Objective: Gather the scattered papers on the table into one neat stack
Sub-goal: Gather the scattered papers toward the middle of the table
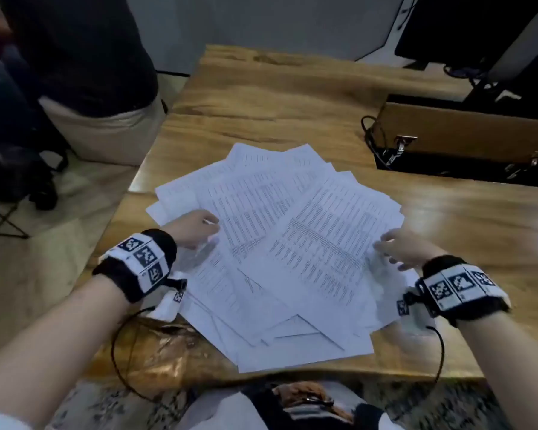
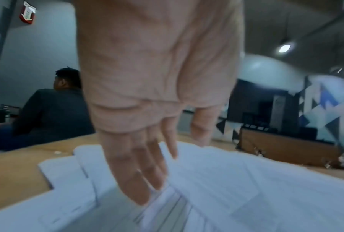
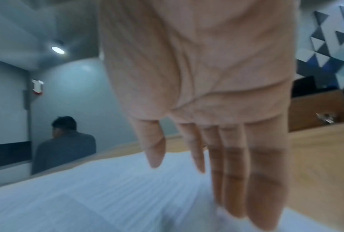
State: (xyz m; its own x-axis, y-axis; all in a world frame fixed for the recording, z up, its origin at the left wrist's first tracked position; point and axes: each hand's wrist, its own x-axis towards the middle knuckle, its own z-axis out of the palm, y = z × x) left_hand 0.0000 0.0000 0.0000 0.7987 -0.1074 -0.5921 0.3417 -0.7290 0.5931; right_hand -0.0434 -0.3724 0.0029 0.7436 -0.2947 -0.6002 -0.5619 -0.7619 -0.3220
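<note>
Several white printed papers (image 1: 280, 243) lie fanned in a loose, overlapping heap on the wooden table (image 1: 261, 97). My left hand (image 1: 199, 226) is at the heap's left side. The left wrist view shows the left hand (image 2: 167, 164) with its fingers (image 2: 139, 177) straight, their tips touching the papers (image 2: 256, 188) at their raised edges. My right hand (image 1: 396, 246) is at the heap's right edge. Seen from the right wrist, the right hand (image 3: 202, 185) points its straight fingers (image 3: 264, 188) down onto the papers (image 3: 87, 196). Neither hand grips a sheet.
A brown and black box (image 1: 466, 138) with cables stands at the table's back right. A person in dark clothes (image 1: 75, 57) sits off the left side beside a black chair (image 1: 16, 172). Bare wood lies behind the heap. The table's near edge (image 1: 168, 370) runs just below the papers.
</note>
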